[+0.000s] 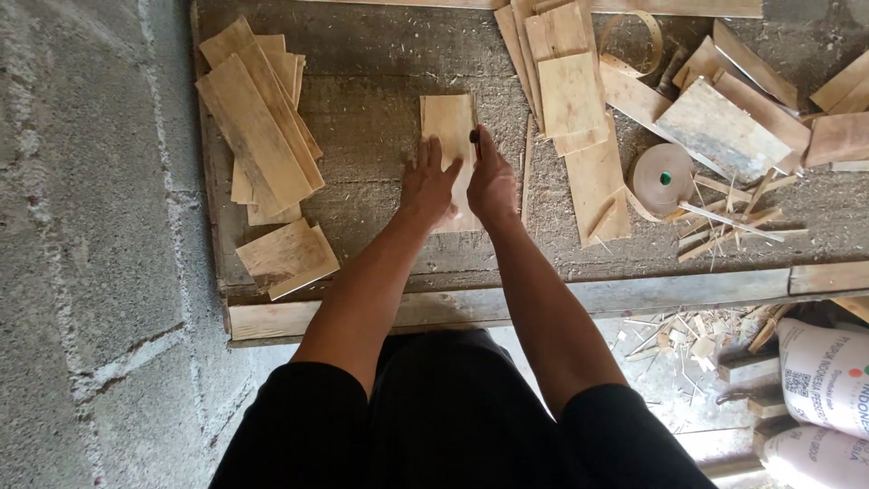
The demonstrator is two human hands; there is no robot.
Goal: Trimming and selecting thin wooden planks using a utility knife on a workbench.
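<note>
A thin pale wooden board (448, 122) lies flat in the middle of a dusty workbench (380, 63). My left hand (427, 186) presses flat on the near part of the board, fingers spread. My right hand (491, 181) rests on the board's right edge, closed around a small dark tool (473, 136) whose tip touches the wood. A narrow wood strip (526, 167) lies just right of my right hand.
Stacked thin boards (258, 127) sit at the bench's left, with another pile (570, 91) to the right. A roll of tan tape (663, 177) and wood splinters (729, 222) lie further right. White sacks (824, 371) stand on the floor. A concrete wall (90, 226) runs along the left.
</note>
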